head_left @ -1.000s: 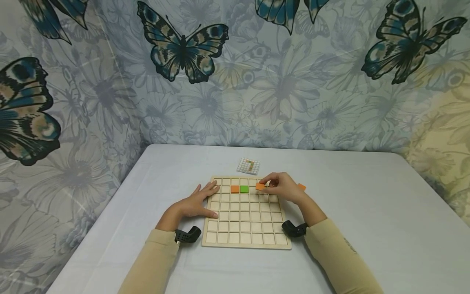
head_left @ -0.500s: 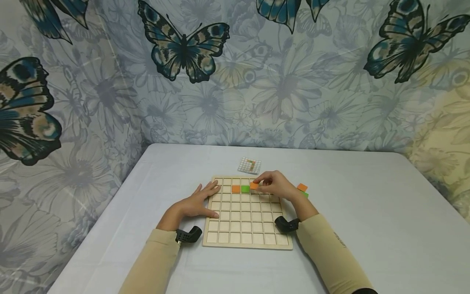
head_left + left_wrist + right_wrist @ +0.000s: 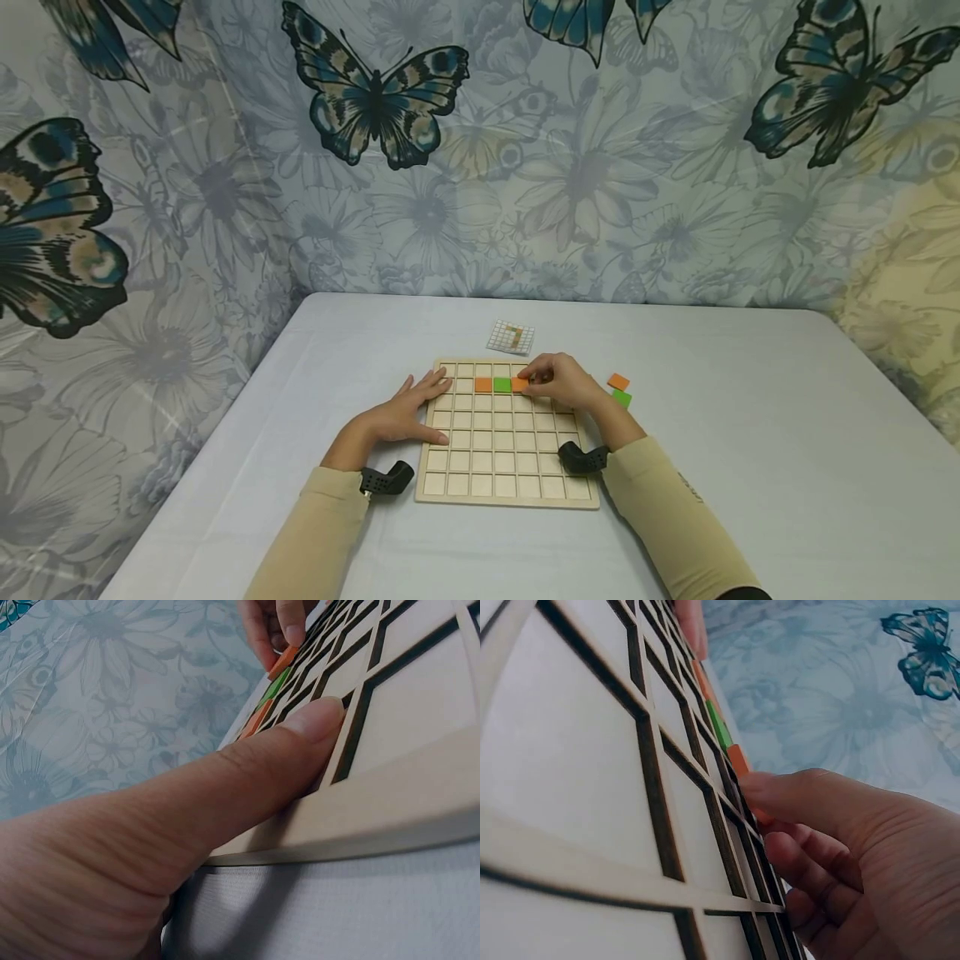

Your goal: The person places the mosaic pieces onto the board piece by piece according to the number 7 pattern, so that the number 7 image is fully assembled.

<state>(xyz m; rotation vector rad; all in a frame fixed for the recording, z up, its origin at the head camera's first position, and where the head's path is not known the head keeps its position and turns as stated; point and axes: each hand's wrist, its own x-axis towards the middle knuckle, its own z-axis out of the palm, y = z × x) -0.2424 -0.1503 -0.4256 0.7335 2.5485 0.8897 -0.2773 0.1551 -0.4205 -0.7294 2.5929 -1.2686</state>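
Board, gridded, on bench | right-hand grip: pinching orange tile, right of green tile | left-hand grip: fingers spread wide, resting on board's left edge

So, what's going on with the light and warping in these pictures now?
Head view: soft, even light, but the small card is too small and pale to read exactly; left wrist view: the left hand looms large, with a dark shadow on the white cloth; right wrist view: the board looks steeply slanted, a lower grid bar seemingly bowed.
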